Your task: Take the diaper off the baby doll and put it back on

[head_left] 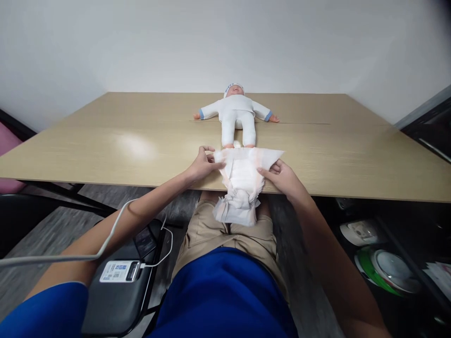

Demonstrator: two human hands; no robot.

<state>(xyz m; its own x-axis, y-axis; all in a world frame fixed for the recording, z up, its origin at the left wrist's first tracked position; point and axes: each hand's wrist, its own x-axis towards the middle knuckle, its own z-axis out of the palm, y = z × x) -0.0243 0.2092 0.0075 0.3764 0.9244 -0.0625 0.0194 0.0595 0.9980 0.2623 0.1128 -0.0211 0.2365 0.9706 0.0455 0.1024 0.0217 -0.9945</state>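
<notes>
A white diaper (pixel 243 171) lies unfolded at the table's front edge, its lower end hanging over toward my lap. My left hand (pixel 205 164) pinches its left upper corner between thumb and fingers. On the other side, my right hand (pixel 278 174) grips the right edge just below the pointed side flap. Just beyond the diaper, a baby doll (pixel 237 110) in white clothes with blue cuffs and a white cap lies on its back. Its arms are spread and its feet point toward me, close to the diaper's top edge.
The wooden table (pixel 141 136) has a thin seam running across it behind the doll's legs. At lower left a black chair (pixel 109 305) carries a white power bank (pixel 120 271), with a white cable (pixel 105 246) crossing my left forearm. Dishes or lids (pixel 385 270) sit on a dark shelf at right.
</notes>
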